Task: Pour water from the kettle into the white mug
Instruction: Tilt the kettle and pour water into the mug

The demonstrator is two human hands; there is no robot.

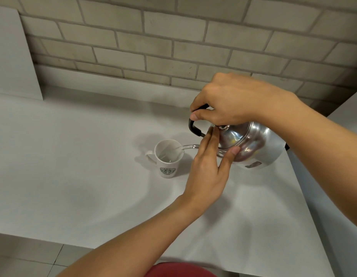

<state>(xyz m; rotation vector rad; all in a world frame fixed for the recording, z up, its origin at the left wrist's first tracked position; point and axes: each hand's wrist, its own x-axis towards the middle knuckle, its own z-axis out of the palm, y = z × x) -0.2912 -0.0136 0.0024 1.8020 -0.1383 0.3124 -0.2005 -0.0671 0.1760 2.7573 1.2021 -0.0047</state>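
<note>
A shiny steel kettle [253, 144] is tilted to the left above the table. My right hand [233, 100] is closed around its black handle [193, 126]. My left hand [209, 162] presses flat against the kettle's lid, fingers on the knob, thumb on the rim. A clear stream of water [188, 146] runs from the hidden spout into the white mug [168, 158]. The mug stands upright to the left of the kettle, with a green round logo facing me and its handle to the left. A little water shows inside it.
The white table [73, 166] ends at a front edge near me and a right edge under the kettle. A brick wall [153, 37] rises behind it. A white panel [13, 56] stands at the far left.
</note>
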